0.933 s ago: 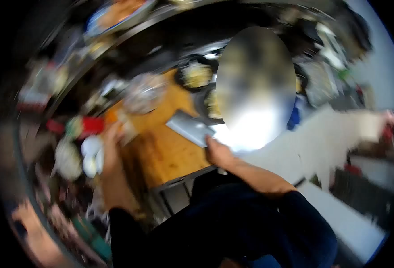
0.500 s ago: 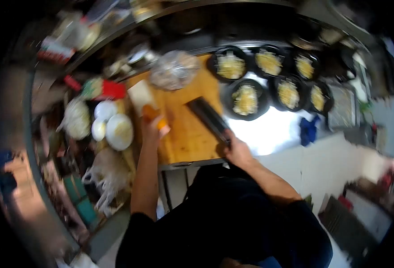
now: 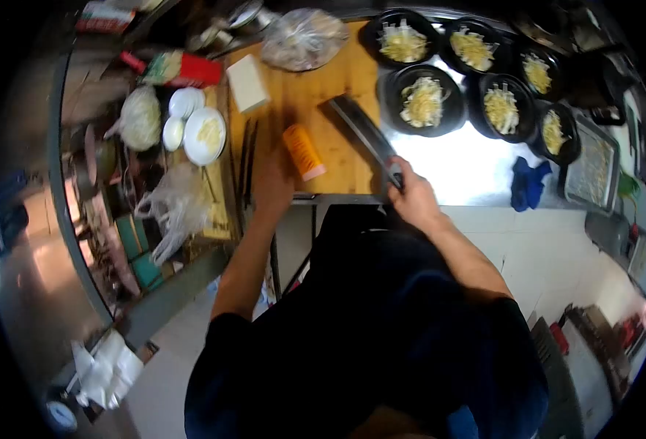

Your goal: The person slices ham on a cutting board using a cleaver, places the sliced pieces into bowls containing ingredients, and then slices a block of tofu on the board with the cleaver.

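My right hand (image 3: 413, 196) is wrapped round the handle of a dark, broad-bladed cleaver (image 3: 359, 128), whose blade points away over the wooden cutting board (image 3: 315, 84). At the board's front left is my left hand (image 3: 273, 183), smeared by motion. Right beside it lies an orange-wrapped, tube-like packet (image 3: 303, 152) with a pale pink end. Whether the left fingers touch the packet cannot be made out. A white rectangular block (image 3: 248, 83) sits farther back on the board, and a clear bag of brownish food (image 3: 304, 40) is at its far edge.
Several black bowls (image 3: 390, 99) with pale yellow shreds stand on the metal counter at right. A blue cloth (image 3: 530, 183) and a metal tray (image 3: 592, 172) are nearby. Chopsticks (image 3: 249, 161), white bowls (image 3: 206, 137) and a plastic bag (image 3: 176, 208) are at left.
The camera view has shifted, so the board appears higher. My left hand and the orange packet have moved from beside the white block towards the front edge. The cleaver stays in my right hand.
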Available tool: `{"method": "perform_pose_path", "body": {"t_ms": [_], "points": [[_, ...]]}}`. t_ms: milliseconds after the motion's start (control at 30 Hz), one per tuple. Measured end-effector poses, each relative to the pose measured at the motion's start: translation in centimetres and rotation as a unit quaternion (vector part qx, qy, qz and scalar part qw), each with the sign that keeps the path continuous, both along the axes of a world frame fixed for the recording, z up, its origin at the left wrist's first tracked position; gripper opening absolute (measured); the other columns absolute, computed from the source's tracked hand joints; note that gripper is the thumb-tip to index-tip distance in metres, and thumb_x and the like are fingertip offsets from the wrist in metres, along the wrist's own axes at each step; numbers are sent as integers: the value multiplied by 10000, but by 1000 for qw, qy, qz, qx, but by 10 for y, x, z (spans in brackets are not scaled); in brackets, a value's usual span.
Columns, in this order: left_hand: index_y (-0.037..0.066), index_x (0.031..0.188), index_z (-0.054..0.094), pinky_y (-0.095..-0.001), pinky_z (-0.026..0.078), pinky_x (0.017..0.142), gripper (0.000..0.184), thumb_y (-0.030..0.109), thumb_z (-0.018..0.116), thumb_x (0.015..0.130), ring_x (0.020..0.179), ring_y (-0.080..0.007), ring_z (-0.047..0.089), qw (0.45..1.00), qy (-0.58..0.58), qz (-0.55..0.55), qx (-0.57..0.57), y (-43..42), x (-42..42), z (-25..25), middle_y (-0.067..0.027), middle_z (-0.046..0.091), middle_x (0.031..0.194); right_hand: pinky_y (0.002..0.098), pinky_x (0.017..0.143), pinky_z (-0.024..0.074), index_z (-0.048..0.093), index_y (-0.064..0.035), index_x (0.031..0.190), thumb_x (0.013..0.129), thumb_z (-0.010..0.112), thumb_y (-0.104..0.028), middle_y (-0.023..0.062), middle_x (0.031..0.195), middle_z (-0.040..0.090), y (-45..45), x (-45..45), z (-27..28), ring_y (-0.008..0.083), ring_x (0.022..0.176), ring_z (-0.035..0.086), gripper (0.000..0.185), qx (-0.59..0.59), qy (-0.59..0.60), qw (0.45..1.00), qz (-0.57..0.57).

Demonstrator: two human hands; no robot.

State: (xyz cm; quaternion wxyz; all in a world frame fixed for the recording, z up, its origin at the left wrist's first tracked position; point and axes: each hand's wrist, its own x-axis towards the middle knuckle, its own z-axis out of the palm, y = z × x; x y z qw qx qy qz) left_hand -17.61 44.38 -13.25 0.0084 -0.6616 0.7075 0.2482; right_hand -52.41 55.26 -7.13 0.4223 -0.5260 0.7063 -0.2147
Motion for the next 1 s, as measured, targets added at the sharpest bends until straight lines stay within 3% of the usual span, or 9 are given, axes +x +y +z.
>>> {"method": "perform_pose_path", "body": {"t_ms": [33,133,333,467,533,667,700,833,1000], "points": [[45,1559,570,-540,453,1215,643,73,708,931,1471,-472,520,989,-31,-108,-94,1,-4,4,-241,516,1635,492,704,582,483,-104,1568,1010,713,-78,202,776,704,7,1,-6,416,716,729,604,-42,-8,999,-9],[52,1527,604,-540,442,1218,623,57,711,912,1479,-454,509,923,-31,-323,-208,-19,-1,14,-213,498,1638,559,762,601,463,-20,1588,980,723,-54,300,916,757,15,12,19,498,843,771,662,5,-1,1000,8],[11,1367,675,-522,432,1215,513,148,762,881,1378,-408,587,833,30,-509,-212,-59,-7,15,-187,672,1372,529,787,598,500,-26,1575,996,753,-96,277,910,752,29,26,49,460,839,772,637,109,-7,993,-33],[3,1213,691,-525,505,1137,496,296,819,834,1261,-396,650,888,3,-457,-49,-59,-18,24,-194,699,1225,495,777,600,527,-55,1574,1006,757,-106,252,909,751,36,40,49,432,826,768,614,66,-10,996,-58],[7,1176,661,-537,556,1046,551,404,849,843,1153,-401,682,954,-26,-297,-28,-40,-21,11,-184,689,1139,504,794,604,543,-72,1571,1018,752,-103,268,974,762,45,48,47,427,859,780,592,9,-31,997,-69],[-13,1304,629,-528,578,1023,670,448,857,874,1210,-424,667,979,-35,-198,38,-10,-36,9,-233,672,1248,521,794,613,566,-73,1541,1021,744,-93,307,1027,759,44,61,26,446,888,785,549,-158,40,986,-40],[-13,1304,629,-528,578,1023,670,448,857,874,1210,-424,667,978,-36,-200,42,-5,-37,11,-233,672,1248,527,793,618,583,-71,1513,1019,743,-88,317,1057,760,41,63,29,459,901,783,520,-89,37,994,-52],[-28,1501,582,-531,522,1122,793,379,879,889,1428,-414,532,978,36,-203,-20,-1,-39,32,-231,567,1509,536,781,630,613,-60,1444,1009,740,-68,322,1115,767,32,73,33,487,912,773,453,70,21,993,-92],[-11,1497,614,-510,501,1153,511,115,658,1004,1503,-395,498,912,92,-389,-90,-4,-35,12,-165,526,1635,545,778,634,605,-25,1434,1009,722,-56,307,1102,774,25,82,32,488,902,772,442,99,34,992,-73]]}}
